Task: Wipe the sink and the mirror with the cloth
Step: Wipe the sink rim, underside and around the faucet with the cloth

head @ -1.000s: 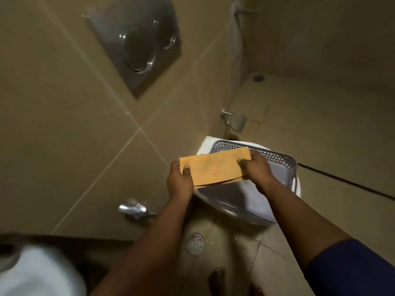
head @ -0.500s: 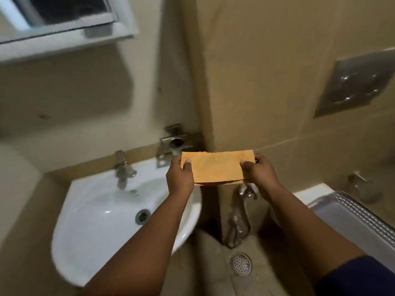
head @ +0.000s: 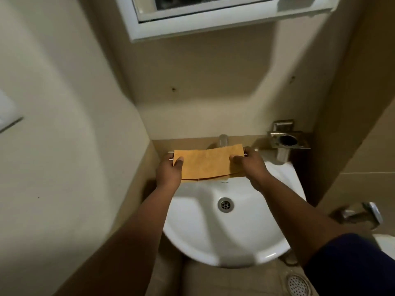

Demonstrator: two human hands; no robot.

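Note:
A folded orange cloth (head: 206, 163) is stretched flat between my two hands above the back of the white sink (head: 198, 236). My left hand (head: 170, 175) pinches its left end with the thumb on top. My right hand (head: 248, 165) pinches its right end. The cloth hides most of the tap (head: 223, 140) behind it. The sink's drain (head: 225, 204) lies just below the cloth. The mirror (head: 205, 5) in its white frame hangs on the wall above, cut off by the top edge.
A square metal holder (head: 285, 142) is fixed to the wall at the sink's back right. A chrome fitting (head: 363, 214) juts out at the right. A floor drain (head: 298, 285) sits at the bottom right. Walls close in on the left and right.
My view has swung left from the toilet and flush plate to face the sink and mirror. Both hands still hold the cloth the same way, and it is now over the sink.

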